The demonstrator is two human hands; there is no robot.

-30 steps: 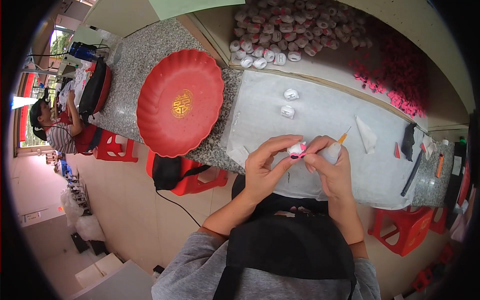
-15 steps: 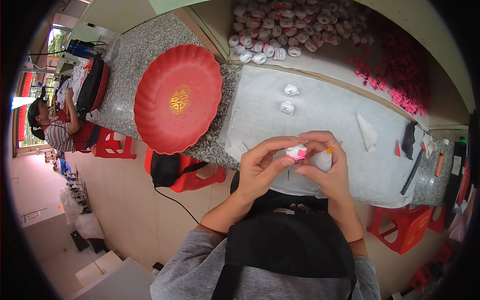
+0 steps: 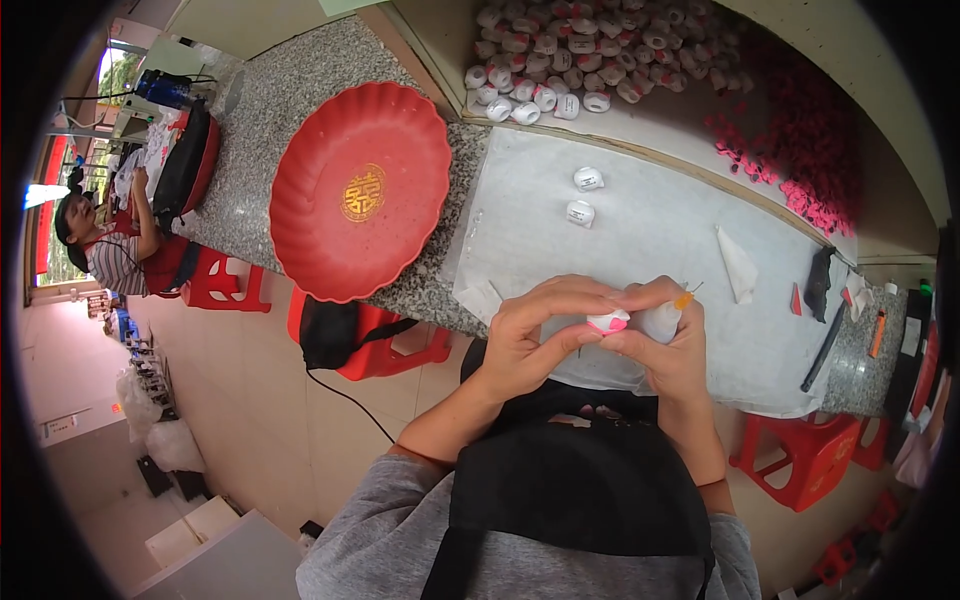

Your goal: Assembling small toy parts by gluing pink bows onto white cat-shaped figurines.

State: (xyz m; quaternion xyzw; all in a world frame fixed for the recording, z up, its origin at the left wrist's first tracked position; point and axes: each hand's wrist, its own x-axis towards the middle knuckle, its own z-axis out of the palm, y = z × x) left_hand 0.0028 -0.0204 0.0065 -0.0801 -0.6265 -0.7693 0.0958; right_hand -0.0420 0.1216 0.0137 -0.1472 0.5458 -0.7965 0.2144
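My left hand (image 3: 520,335) pinches a small rounded white and pink piece (image 3: 607,322) between thumb and fingers. My right hand (image 3: 675,352) is closed around a small whitish squeeze bottle (image 3: 658,323). An amber nozzle (image 3: 684,300) with a thin needle sticks up from the bottle, pointing away from the piece. The right thumb and forefinger tips also press the piece, so both hands meet on it over the near edge of the white sheet (image 3: 640,235). Farther off on that sheet lie two similar white pieces, one (image 3: 588,179) behind the other (image 3: 580,213).
Many white and pink pieces (image 3: 565,60) and a heap of bright pink bits (image 3: 815,195) fill the shelf behind. A red scalloped tray (image 3: 400,190) sits at left on the granite counter (image 3: 290,70). Cloth scraps (image 3: 738,265) lie at right. Another person (image 3: 115,250) sits far left.
Both hands have drawn together, and the right thumb and forefinger now touch the white and pink piece. The piece has turned and shifted slightly nearer and to the right.
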